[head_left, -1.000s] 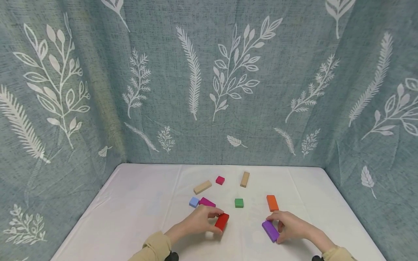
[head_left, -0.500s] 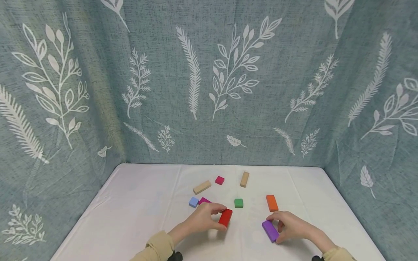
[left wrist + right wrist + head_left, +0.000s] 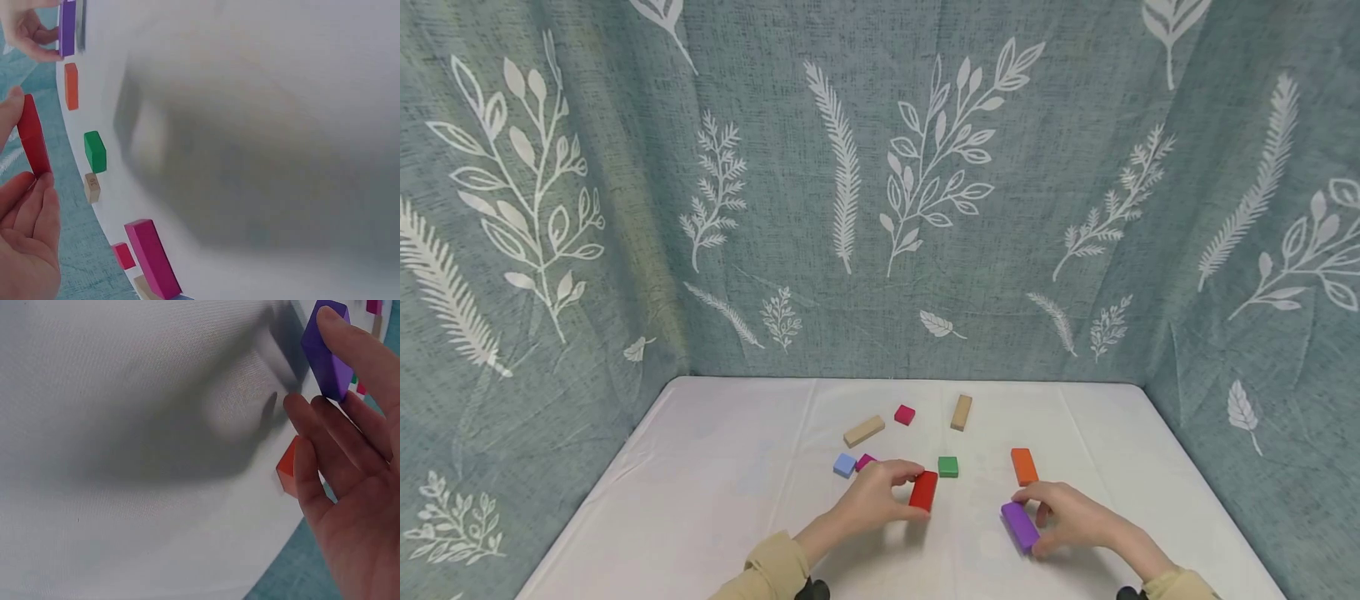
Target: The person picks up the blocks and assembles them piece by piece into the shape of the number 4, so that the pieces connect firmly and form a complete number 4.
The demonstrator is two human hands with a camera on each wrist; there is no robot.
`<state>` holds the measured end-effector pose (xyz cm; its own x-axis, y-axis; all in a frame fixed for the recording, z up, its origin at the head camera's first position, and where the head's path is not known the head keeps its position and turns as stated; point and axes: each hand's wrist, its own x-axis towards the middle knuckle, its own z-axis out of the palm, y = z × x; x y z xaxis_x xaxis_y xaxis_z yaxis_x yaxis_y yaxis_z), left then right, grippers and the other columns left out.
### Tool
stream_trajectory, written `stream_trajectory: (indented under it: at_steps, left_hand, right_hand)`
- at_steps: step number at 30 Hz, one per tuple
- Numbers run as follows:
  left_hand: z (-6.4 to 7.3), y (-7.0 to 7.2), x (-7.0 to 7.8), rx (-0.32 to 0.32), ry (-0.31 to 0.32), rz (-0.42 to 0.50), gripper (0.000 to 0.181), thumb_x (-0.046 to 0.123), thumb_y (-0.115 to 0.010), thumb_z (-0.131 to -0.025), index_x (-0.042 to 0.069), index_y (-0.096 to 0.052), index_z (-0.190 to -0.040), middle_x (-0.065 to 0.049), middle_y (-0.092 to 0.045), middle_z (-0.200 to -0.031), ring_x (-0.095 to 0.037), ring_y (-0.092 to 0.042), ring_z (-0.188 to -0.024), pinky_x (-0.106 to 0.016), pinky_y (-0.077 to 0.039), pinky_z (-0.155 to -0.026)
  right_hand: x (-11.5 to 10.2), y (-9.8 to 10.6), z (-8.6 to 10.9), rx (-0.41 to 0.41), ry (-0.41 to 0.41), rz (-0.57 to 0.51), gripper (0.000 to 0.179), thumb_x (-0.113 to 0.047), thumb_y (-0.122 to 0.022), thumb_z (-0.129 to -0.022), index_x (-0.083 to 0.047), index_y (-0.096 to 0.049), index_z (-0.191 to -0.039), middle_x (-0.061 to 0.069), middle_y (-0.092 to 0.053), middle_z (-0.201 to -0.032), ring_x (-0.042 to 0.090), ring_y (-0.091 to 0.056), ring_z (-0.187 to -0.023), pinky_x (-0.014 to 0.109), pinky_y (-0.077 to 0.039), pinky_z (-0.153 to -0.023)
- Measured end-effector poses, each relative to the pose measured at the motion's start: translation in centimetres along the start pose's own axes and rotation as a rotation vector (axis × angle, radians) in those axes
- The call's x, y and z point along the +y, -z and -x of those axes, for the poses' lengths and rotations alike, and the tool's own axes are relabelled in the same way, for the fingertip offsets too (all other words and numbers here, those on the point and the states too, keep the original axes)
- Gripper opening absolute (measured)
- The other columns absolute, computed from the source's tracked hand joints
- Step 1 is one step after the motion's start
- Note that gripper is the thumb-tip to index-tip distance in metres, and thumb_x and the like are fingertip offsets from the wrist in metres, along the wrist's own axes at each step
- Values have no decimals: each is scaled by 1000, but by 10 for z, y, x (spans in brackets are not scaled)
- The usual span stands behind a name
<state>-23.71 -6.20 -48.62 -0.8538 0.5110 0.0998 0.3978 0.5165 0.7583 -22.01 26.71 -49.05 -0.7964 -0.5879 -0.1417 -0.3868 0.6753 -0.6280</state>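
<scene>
In the head view my left hand (image 3: pixel 878 500) pinches a red block (image 3: pixel 923 491) lengthwise, thumb at its near end and fingers at its far end. The left wrist view shows the same red block (image 3: pixel 34 135) raised off the cloth. My right hand (image 3: pixel 1073 518) pinches a purple block (image 3: pixel 1020 527) by its two ends; in the right wrist view the purple block (image 3: pixel 328 353) sits above its own shadow. An orange block (image 3: pixel 1024 467) lies just beyond the right hand. Partly covered by the left hand is a magenta block (image 3: pixel 865 461), with a light blue block (image 3: pixel 845 465) beside it.
A green block (image 3: pixel 948 467) lies between the hands, farther back. Behind it are two plain wooden blocks, one on the left (image 3: pixel 864 431) and one on the right (image 3: pixel 962 412), and a small crimson block (image 3: pixel 905 414). White cloth covers the table (image 3: pixel 730 467); a patterned curtain (image 3: pixel 880 333) surrounds it.
My left hand has carried the red block to the right and farther from me, covering more of the magenta block. The right hand with the purple block has risen slightly.
</scene>
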Motion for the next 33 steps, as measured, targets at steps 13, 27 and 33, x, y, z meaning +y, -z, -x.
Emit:
stream_trajectory:
  at_steps: [13, 27, 33]
  left_hand:
    - [-12, -14, 9, 59, 10, -22, 55, 29, -83, -71, 8, -65, -119, -4, -68, -117, -23, -63, -105, -34, -55, -87]
    - [-26, -32, 14, 119, 9, -87, 52, 29, -83, -71, 9, -67, -116, -4, -70, -112, -20, -64, -99, -28, -54, -81]
    - [-31, -40, 12, 140, 17, -98, 51, 28, -83, -71, 6, -67, -114, -6, -70, -112, -22, -64, -98, -30, -55, -80]
  right_hand:
    - [-4, 2, 3, 21, -8, 39, 62, -28, -83, -69, -5, -58, -121, 5, -64, -115, 2, -55, -82, 21, -45, -70]
    - [-4, 6, 4, 33, -9, 38, 65, -31, -83, -69, -5, -58, -122, 5, -64, -117, 3, -55, -83, 21, -46, -70]
    - [-5, 8, 5, 33, -10, 36, 64, -31, -83, -69, -5, -58, -122, 5, -64, -116, 5, -56, -84, 21, -46, -70]
